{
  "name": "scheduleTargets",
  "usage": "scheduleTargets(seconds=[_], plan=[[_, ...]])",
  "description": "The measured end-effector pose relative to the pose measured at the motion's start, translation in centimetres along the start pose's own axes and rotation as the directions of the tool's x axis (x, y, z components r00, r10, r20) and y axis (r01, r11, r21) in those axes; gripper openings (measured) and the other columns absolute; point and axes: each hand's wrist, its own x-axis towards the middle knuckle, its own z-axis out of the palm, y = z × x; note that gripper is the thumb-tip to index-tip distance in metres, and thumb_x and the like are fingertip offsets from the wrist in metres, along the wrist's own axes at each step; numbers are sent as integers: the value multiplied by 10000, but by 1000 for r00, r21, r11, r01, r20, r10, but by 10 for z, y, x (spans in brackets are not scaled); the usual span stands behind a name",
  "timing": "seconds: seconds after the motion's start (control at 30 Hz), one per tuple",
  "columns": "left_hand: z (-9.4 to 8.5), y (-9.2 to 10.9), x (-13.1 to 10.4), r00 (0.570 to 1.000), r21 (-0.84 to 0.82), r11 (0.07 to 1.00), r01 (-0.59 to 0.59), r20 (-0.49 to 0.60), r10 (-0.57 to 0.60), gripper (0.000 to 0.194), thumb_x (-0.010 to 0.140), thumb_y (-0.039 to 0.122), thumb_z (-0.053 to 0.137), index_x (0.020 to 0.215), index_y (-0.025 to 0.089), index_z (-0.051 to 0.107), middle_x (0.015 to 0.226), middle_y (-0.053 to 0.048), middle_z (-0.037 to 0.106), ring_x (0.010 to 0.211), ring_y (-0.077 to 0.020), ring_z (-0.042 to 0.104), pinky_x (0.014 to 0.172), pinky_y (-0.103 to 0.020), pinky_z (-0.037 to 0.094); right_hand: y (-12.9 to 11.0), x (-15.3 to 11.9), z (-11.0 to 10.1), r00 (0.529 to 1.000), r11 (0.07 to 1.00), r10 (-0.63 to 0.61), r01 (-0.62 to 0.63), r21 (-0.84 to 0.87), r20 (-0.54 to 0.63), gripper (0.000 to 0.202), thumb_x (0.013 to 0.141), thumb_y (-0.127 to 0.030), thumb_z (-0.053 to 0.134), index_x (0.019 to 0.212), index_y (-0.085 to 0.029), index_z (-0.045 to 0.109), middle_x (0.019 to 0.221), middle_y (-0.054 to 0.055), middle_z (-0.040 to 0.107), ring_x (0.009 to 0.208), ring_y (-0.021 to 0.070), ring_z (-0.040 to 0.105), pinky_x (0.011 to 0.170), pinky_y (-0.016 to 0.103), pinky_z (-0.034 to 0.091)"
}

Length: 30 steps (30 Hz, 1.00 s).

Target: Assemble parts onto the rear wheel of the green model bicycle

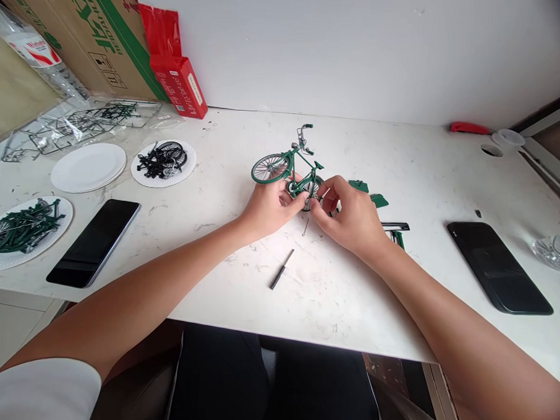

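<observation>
A small green model bicycle [286, 164] stands on the white table [332, 286], its front wheel to the left and its handlebar up. My left hand [268, 208] grips its frame near the rear wheel. My right hand [349, 216] pinches at the rear wheel from the right; whether it holds a small part I cannot tell. A thin metal pin [304, 226] lies just below both hands. A small dark screwdriver [282, 269] rests nearer to me. Green loose parts [368, 192] lie right of the bicycle.
Two dark phones lie flat, one on the left [93, 242], the other on the right [498, 266]. Paper plates hold black parts [164, 161] and green parts [19, 229]; one plate [87, 166] is bare. A red box [178, 85], cardboard box and plastic sprues sit back left. A glass dish [556, 250] sits far right.
</observation>
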Motion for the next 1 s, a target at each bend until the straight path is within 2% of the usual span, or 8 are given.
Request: scheduleTargets(seconds=[0.1, 0.27, 0.4, 0.57, 0.63, 0.73, 0.9, 1.0], plan=[[-1, 3, 1, 1000, -13, 1000, 18, 2, -18, 302, 923, 287, 770, 1135, 205, 572, 900, -22, 748, 636, -109, 694, 624, -238, 543, -1, -1, 1, 1000, 999, -29, 29, 15, 7, 220, 937, -340, 656, 1123, -229, 615, 823, 29, 702, 720, 206, 628, 646, 318, 409], [0, 3, 2, 999, -61, 997, 46, 12, -45, 300, 921, 281, 772, 1122, 207, 561, 885, -21, 756, 645, -112, 705, 628, -232, 558, 0, -3, -1, 998, 998, -57, 56, -17, -35, 96, 948, -300, 652, 1007, -227, 668, 881, 55, 728, 813, 226, 667, 709, 343, 450], [-1, 0, 3, 999, -77, 996, 45, 9, -44, 278, 931, 302, 764, 1107, 208, 571, 863, -14, 751, 623, -107, 693, 606, -226, 548, -2, -4, -5, 997, 996, -47, 42, -73, -59, 171, 998, -357, 628, 899, -224, 673, 837, 63, 720, 786, 233, 659, 673, 352, 436], [-1, 1, 3, 999, -50, 998, 37, 6, -36, 228, 938, 287, 744, 1075, 203, 582, 821, 2, 731, 593, -98, 664, 587, -221, 521, -3, -5, -7, 994, 996, -90, 88, -29, -59, 140, 987, -330, 658, 1084, -237, 697, 984, 86, 759, 952, 276, 699, 713, 373, 495], [-2, 2, 3, 999, -35, 999, 37, 9, -36, 212, 941, 275, 734, 1071, 205, 582, 771, 16, 708, 579, -102, 653, 578, -227, 507, -3, -4, -6, 990, 992, -128, 127, -24, -63, 109, 989, -303, 652, 1061, -245, 709, 993, 84, 761, 983, 282, 699, 737, 386, 513], [-1, 2, 3, 999, -26, 999, 38, 12, -38, 212, 941, 265, 731, 1076, 207, 578, 751, 20, 696, 571, -110, 650, 575, -237, 498, -1, -4, -5, 987, 989, -143, 140, -37, -72, 88, 991, -287, 647, 1002, -249, 726, 966, 78, 759, 976, 278, 696, 721, 383, 510], [-1, -3, 3, 999, -50, 999, 15, 34, -14, 245, 941, 260, 728, 1120, 208, 570, 908, -35, 769, 680, -135, 721, 633, -254, 553, -2, -3, -3, 992, 990, -107, 100, -96, -63, 99, 974, -316, 673, 984, -233, 726, 943, 80, 751, 926, 263, 686, 678, 360, 471], [-1, -5, 3, 999, -20, 1000, -9, 41, 9, 228, 952, 269, 719, 1119, 204, 577, 894, -37, 769, 665, -131, 712, 631, -255, 557, -4, -1, -3, 995, 987, -83, 74, -143, -59, 205, 1009, -347, 629, 858, -222, 687, 844, 78, 726, 847, 250, 664, 671, 363, 444]])
